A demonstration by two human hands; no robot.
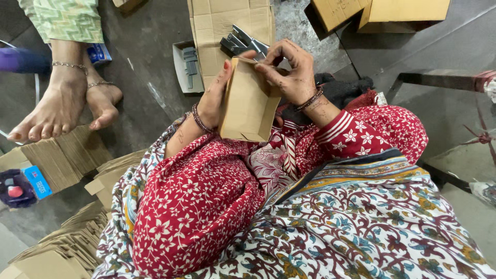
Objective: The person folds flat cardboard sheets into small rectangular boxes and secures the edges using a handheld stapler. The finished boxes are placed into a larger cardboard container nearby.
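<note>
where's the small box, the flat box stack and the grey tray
small box (248,103), head view, on its bare side panel
flat box stack (62,253), head view, on the top sheets
grey tray (187,67), head view, on its floor

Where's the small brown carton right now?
In the head view, centre top: the small brown carton is held above the lap between the left hand and right hand, near the grey metal parts.
</note>
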